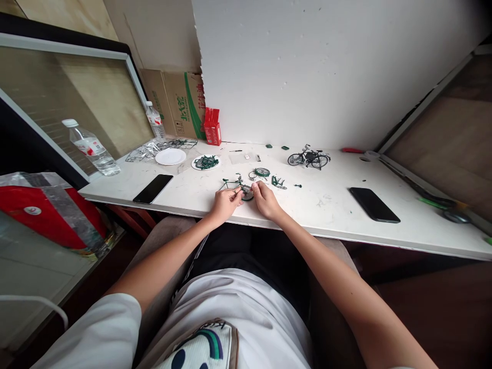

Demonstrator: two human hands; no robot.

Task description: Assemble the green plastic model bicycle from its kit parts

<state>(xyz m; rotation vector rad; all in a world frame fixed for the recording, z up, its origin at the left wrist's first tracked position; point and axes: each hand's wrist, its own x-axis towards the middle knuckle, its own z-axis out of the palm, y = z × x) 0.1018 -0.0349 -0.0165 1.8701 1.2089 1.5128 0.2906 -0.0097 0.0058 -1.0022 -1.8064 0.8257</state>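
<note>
Near the table's front edge, a small green model bicycle [231, 182] is held between my two hands. My left hand [226, 202] is closed, its fingers pinching the model beside the front wheel [247, 192]. From the other side, my right hand [265, 199] grips the edge of that wheel with thumb and fingers. The frame and handlebars rise above my left hand; my fingers cover part of the model. Just beyond lie a loose wheel with green parts [262, 172] and a green rack-like piece [277, 181]. A tiny green part [298, 185] sits further right.
A dark model bicycle [308, 157] stands at the back. White plates, one with green pieces [206, 162], are at left. Phones lie at left [152, 188] and right [373, 204]. Water bottles [92, 147], a red box [212, 126] and a carton [177, 105] stand behind.
</note>
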